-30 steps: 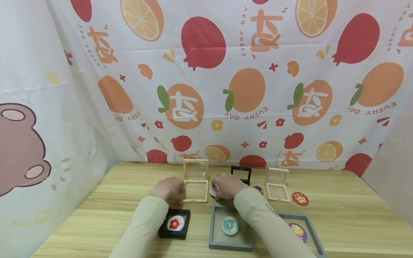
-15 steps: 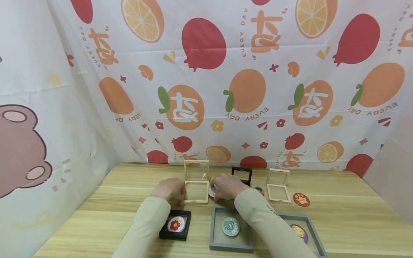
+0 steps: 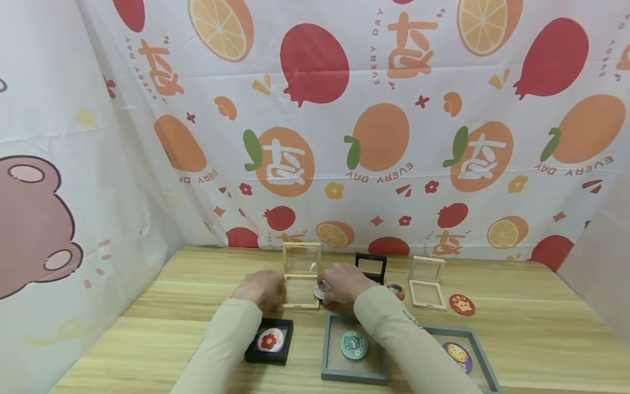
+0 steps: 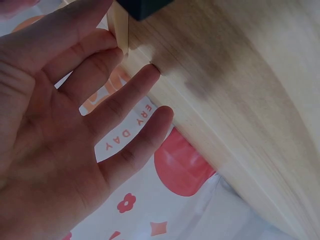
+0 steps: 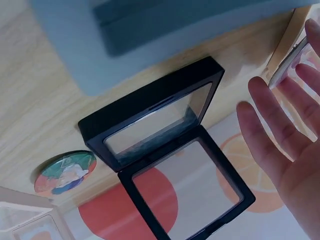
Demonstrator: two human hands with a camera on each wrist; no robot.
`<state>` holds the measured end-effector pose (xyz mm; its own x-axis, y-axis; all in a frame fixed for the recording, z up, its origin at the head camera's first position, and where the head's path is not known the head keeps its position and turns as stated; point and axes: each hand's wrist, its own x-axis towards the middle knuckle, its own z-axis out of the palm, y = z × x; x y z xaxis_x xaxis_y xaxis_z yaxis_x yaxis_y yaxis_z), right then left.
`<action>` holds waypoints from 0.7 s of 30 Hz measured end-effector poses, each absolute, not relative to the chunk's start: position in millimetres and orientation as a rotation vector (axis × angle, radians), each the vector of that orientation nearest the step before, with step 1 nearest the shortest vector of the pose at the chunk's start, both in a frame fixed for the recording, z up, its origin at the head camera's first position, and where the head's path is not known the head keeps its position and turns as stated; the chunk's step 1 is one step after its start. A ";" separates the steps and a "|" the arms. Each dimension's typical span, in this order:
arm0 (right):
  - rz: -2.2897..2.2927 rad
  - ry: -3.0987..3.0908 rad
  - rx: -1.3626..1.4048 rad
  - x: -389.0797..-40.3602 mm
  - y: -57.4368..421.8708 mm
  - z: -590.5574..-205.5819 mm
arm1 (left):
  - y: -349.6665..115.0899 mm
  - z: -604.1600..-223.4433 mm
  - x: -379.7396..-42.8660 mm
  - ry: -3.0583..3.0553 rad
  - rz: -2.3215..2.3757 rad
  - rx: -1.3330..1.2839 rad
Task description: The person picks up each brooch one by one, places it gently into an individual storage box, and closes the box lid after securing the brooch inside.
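In the head view my left hand (image 3: 266,288) is at the left side of a light wood-coloured display case (image 3: 302,306), whose lid stands raised with a clear window. The left wrist view shows its fingertips against the case's side, ring and little fingers spread over the table. My right hand (image 3: 344,283) pinches a round pink button badge (image 3: 321,290) by its edge, over the right border of that case. The right wrist view shows the badge (image 5: 290,62) tilted between thumb and fingers; the little finger stands apart from it.
Nearer me are a black case (image 3: 268,358) with a red-flower badge and grey frames (image 3: 354,375) (image 3: 484,358) with green and purple badges. Further right are an upright-lidded black case (image 3: 371,257), a colourful badge (image 3: 396,291), a pale case (image 3: 427,295) and a red badge (image 3: 462,304).
My right hand has moved slightly left with the pink badge, which now overlaps the right border of the wood-coloured case. My left hand has stayed at the case's left side.
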<state>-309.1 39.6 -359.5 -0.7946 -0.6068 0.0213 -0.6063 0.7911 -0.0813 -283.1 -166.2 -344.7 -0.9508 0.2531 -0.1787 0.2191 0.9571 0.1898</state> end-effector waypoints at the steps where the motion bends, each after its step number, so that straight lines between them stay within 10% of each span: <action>1: -0.131 2.964 -1.004 -309.3 38.7 -359.8 | -166.1 -344.2 -282.9 2.908 0.244 0.357; 21: -0.195 2.914 -1.075 -307.9 29.4 -358.1 | -164.8 -345.4 -283.9 2.920 0.240 0.358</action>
<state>-307.9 29.4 -358.1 -0.7609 -0.6486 0.0156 -0.6449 0.7535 -0.1276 -283.9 -164.8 -345.4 -0.9530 0.2529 -0.1670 0.2222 0.9578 0.1822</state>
